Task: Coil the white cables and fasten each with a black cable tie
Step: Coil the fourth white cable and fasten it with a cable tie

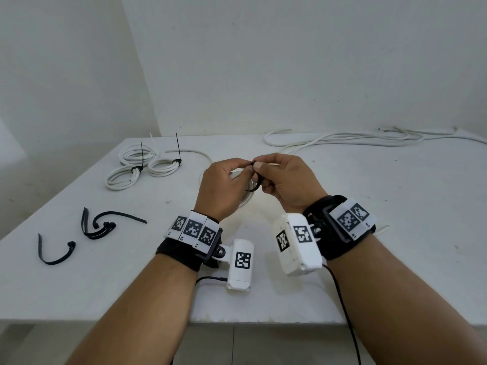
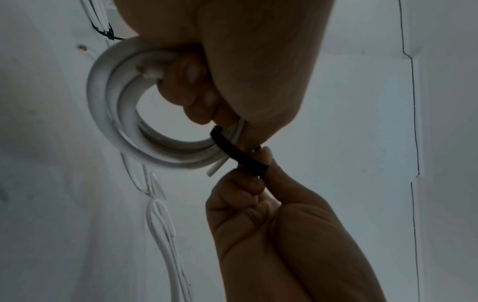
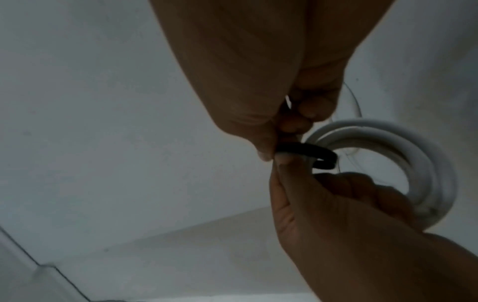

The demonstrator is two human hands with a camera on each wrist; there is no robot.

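Above the middle of the white table (image 1: 263, 299), my left hand (image 1: 243, 168) grips a small coil of white cable (image 1: 246, 199), fingers curled through its ring. A black cable tie (image 1: 255, 180) loops around the coil's strands. My right hand (image 1: 261, 168) pinches that tie between thumb and fingers, close against the left thumb. In the left wrist view the left hand (image 2: 222, 114) holds the coil (image 2: 116, 122), and the tie (image 2: 238, 153) runs to the right hand (image 2: 253, 183). The right wrist view shows the right hand (image 3: 282, 134) pinching the tie (image 3: 310, 154) beside the coil (image 3: 413, 161).
Three coils fastened with black ties (image 1: 147, 164) lie at the back left. Loose black ties (image 1: 97, 225) lie at the left front, one more (image 1: 56, 251) nearer the edge. Long uncoiled white cables (image 1: 342, 139) trail along the back right by the wall.
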